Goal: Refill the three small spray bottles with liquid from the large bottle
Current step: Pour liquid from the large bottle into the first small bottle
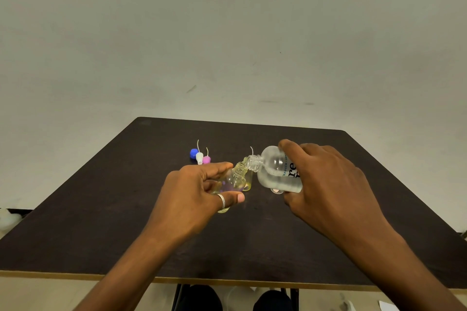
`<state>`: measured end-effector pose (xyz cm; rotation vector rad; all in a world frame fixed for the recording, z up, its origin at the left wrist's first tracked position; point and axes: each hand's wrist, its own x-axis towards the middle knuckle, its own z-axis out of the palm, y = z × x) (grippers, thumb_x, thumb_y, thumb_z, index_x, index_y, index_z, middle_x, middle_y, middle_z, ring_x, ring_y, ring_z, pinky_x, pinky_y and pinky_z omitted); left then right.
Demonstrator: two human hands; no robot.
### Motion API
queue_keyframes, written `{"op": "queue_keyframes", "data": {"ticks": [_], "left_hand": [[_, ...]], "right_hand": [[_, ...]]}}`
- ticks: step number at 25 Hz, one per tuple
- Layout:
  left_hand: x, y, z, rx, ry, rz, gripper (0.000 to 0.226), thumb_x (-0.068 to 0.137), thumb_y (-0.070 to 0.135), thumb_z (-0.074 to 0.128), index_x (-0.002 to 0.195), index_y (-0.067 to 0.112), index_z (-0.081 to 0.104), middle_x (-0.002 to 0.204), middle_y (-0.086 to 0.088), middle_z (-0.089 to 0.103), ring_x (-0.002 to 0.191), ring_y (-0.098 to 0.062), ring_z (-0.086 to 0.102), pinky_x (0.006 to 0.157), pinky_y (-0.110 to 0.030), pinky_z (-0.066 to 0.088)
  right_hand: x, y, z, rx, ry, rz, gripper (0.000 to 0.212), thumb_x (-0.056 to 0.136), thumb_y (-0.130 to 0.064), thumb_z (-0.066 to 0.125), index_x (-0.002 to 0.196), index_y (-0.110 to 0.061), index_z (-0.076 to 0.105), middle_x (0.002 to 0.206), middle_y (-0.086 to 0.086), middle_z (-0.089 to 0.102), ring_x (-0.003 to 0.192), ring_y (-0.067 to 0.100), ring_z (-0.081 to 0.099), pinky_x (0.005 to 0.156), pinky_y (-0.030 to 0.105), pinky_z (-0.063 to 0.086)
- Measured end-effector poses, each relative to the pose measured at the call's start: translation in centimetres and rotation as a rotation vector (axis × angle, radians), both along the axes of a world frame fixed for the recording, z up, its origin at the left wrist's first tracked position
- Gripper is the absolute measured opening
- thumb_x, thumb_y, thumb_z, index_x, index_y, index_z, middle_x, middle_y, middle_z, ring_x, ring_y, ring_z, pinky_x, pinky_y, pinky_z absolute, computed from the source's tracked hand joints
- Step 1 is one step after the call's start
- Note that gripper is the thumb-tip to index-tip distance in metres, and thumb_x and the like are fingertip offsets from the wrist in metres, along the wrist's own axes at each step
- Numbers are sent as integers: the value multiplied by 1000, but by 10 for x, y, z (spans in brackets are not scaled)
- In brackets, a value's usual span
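My right hand (326,182) grips the large clear bottle (274,171), tipped on its side with its open neck pointing left. My left hand (194,192) holds a small clear bottle (235,179), tilted so its neck meets the large bottle's mouth. Another small yellowish bottle (249,183) stands on the table just behind them. Part of a further small bottle (223,209) shows under my left thumb. A fourth thing, pinkish and round (276,191), sits below the large bottle; what it is I cannot tell.
Three spray caps, blue (194,153), white (199,158) and pink (206,159), with thin dip tubes, lie together at the back left of the dark table (126,222). A pale wall stands behind the table's far edge.
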<state>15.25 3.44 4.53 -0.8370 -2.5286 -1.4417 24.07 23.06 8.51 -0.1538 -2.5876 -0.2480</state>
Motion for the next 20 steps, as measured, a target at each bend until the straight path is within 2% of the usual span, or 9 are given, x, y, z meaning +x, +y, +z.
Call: {"op": "queue_keyframes", "data": {"ticks": [2,6,10,16,18,20], "left_hand": [[0,0,0,-3,0,1,66,66,42,82,128,35,60,119,16,68,86,18,58,72,7,37],[-1,0,0,-2,-2,0,66,66,41,82,128,35,59,120,15,67,85,18,55,71,7,36],[-1,0,0,6,-12,-4,66,67,39,83,129,34,60,122,14,66,94,12,57,72,7,36],[0,0,-1,4,-7,0,66,66,41,83,128,36,60,121,17,66,76,26,50,70,8,36],[-1,0,-1,-4,-4,0,67,66,41,83,128,36,59,120,16,67,77,25,51,70,9,36],[-1,0,-1,-9,-4,-1,67,66,41,82,129,35,59,120,15,67,86,18,56,70,7,37]], "right_hand": [[0,-1,1,-4,-1,3,70,72,-39,73,133,-36,38,104,-9,62,92,16,57,63,24,35],[1,-1,2,-12,-10,6,69,74,-39,72,134,-36,37,106,-9,61,93,16,56,64,24,35],[2,-2,3,-14,-15,1,71,75,-41,71,136,-37,35,110,-10,61,98,15,56,66,23,33],[3,-4,5,-23,-18,-5,70,75,-41,70,135,-38,35,111,-11,60,99,15,55,66,23,32],[3,-4,5,-23,-21,-4,71,76,-42,70,136,-38,34,112,-11,59,100,15,55,67,22,32],[3,-4,5,-18,-17,-4,72,74,-41,72,135,-38,34,110,-11,60,98,15,55,66,23,32]]}}
